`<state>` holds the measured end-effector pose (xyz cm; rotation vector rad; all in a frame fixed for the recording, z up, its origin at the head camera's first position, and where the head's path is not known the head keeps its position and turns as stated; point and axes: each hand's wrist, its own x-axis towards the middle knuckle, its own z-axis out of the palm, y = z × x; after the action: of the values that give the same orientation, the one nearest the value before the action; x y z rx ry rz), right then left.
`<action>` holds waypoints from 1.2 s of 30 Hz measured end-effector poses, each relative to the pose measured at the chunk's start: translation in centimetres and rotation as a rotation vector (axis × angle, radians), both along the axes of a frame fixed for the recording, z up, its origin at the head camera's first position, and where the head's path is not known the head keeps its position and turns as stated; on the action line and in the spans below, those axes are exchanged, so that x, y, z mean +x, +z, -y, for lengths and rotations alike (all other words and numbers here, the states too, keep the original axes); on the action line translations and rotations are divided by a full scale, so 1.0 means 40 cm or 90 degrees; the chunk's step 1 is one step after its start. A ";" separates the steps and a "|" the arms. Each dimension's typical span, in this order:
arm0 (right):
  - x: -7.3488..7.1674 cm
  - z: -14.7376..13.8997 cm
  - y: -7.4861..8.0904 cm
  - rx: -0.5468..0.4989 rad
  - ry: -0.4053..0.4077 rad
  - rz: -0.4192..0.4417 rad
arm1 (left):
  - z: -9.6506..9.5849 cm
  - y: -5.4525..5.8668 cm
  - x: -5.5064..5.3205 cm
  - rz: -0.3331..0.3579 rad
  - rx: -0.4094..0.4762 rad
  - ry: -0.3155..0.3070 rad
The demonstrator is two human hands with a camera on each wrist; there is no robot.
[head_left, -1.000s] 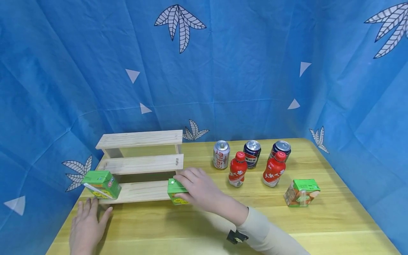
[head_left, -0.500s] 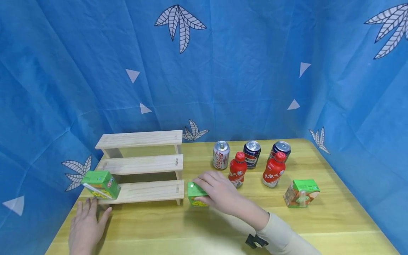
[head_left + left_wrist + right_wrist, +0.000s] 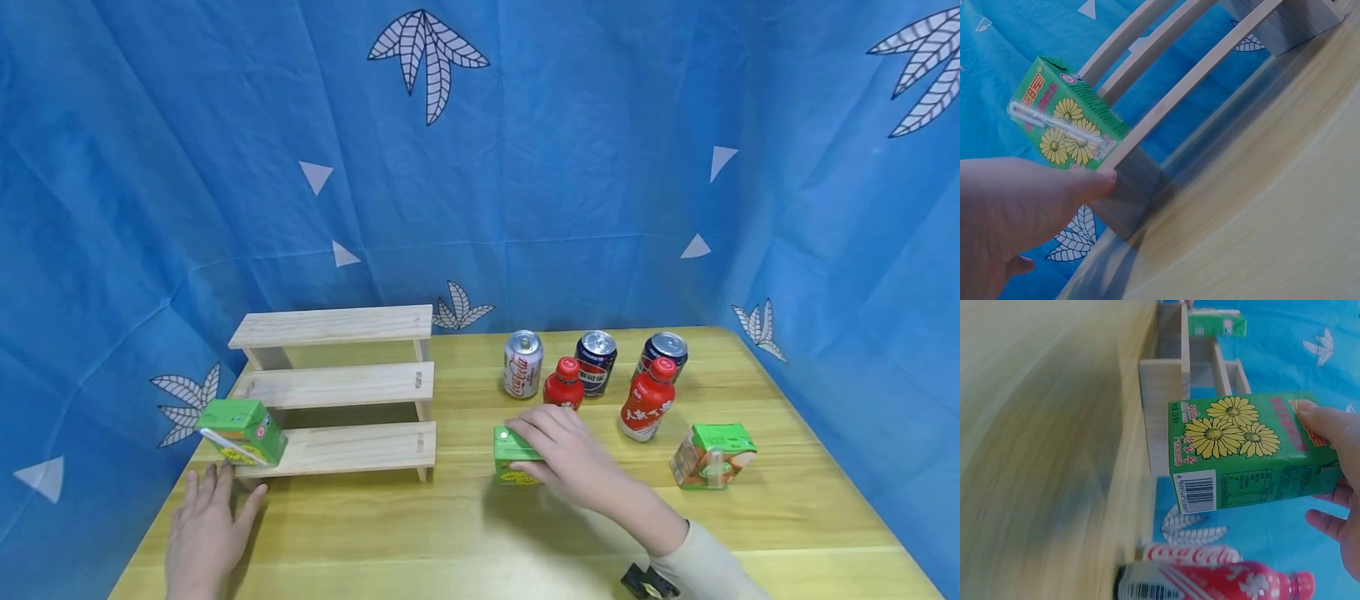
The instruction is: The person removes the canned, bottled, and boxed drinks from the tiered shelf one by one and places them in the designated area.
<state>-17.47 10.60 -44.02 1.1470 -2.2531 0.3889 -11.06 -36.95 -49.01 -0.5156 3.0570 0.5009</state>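
My right hand (image 3: 566, 454) grips a green drink carton (image 3: 1241, 450) printed with yellow flowers, thumb on its front face and fingers behind the top. In the head view the carton is to the right of the three-step wooden shelf (image 3: 360, 450), in front of a red bottle (image 3: 564, 385). My left hand (image 3: 206, 529) lies with straight fingers at the shelf's lower left corner; in the left wrist view a fingertip touches the end of the lowest board. Just above it, a second green carton (image 3: 1066, 119) with a straw on its front stands on the left end of the lowest step.
Behind the right hand stand a silver Coca-Cola can (image 3: 522, 364), two dark blue cans (image 3: 596, 364) and another red bottle (image 3: 647, 402). A green and brown carton (image 3: 712, 457) stands farther right. Blue cloth (image 3: 570, 167) hangs around the wooden table (image 3: 420, 542).
My right hand has carried the green carton rightward, from the right end of the lowest step to beside the red bottle. The left hand stays in place.
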 end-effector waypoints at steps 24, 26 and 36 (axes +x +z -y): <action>0.011 -0.157 0.008 -0.022 -0.048 -0.037 | -0.004 -0.001 0.002 -0.017 0.001 0.006; 0.011 -0.170 0.009 -0.018 -0.049 -0.041 | -0.004 -0.001 0.001 -0.018 -0.001 0.005; 0.005 -0.226 0.013 0.000 -0.059 -0.011 | -0.003 0.000 0.003 -0.014 0.000 0.000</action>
<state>-17.29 19.65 -43.51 1.0378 -2.2820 0.3399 -10.95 -36.85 -49.02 -0.5142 3.0771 0.5106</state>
